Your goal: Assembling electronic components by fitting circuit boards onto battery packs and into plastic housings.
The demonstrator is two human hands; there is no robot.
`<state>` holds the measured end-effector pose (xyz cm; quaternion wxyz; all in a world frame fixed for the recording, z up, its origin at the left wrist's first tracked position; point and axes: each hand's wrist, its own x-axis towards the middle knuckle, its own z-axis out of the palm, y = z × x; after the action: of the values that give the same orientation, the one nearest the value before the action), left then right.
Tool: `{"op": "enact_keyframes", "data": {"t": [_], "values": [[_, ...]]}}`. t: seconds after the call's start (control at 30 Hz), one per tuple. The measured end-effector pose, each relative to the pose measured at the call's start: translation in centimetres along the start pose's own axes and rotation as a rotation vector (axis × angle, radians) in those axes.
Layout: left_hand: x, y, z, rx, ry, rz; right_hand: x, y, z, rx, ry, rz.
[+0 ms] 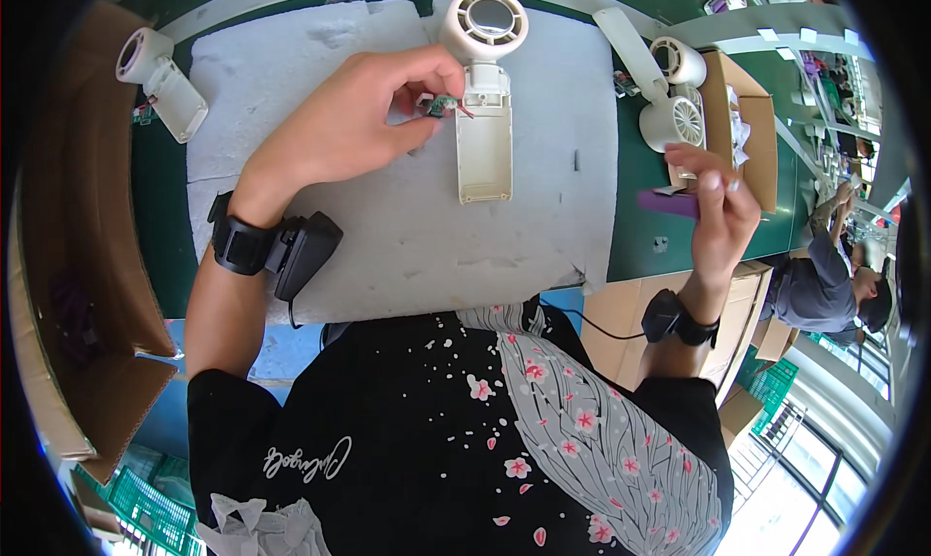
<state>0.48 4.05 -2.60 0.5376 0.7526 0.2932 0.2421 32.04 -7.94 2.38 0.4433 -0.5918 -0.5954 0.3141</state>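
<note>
A white handheld fan [483, 173] lies on the foam mat in front of me, its round head at the far end and its hollow handle open toward me. At the left of the fan's neck, my left hand [354, 115] pinches a small green circuit board [442, 105] between thumb and fingers. Thin red wires run from the board to the handle's upper end. Off to the right, beyond the mat's edge, my right hand [722, 212] is closed on a purple piece [669, 203] shaped like a short bar, possibly a battery; its far end is blurred.
The pale foam mat [388, 255] covers the middle of the green table. Another opened fan [175, 95] lies at the left, and several fan parts [671, 122] lie at the right by a cardboard box [761, 139]. A large carton [82, 168] stands left. A co-worker [824, 289] sits farther right.
</note>
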Motion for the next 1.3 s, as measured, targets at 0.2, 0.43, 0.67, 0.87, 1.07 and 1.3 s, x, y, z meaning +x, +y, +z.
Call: {"op": "enact_keyframes", "data": {"t": [0.2, 0.43, 0.67, 0.87, 1.07, 1.3], "values": [[-0.3, 1.1, -0.2, 0.041, -0.083, -0.035, 4.6, -3.4, 6.7, -0.06, -0.388, 0.168], [-0.8, 3.1, -0.2, 0.068, -0.065, 0.034, 3.8, -2.6, 10.8, -0.231, -0.317, -0.437], [-1.7, 3.4, 0.2, 0.044, -0.037, 0.063, 2.9, -2.6, 11.6, -0.349, -0.25, -0.59], [-1.7, 3.1, 0.5, -0.002, 0.006, 0.079, 3.0, -2.3, 11.7, -0.369, -0.28, -0.571], [-1.4, 3.0, 0.4, 0.232, 0.079, 0.256, 3.3, -2.1, 11.4, -0.343, -0.3, -0.544], [-1.4, 4.2, 1.0, 0.16, 0.042, 0.195, 3.4, -2.0, 11.1, -0.329, -0.303, -0.54]]}}
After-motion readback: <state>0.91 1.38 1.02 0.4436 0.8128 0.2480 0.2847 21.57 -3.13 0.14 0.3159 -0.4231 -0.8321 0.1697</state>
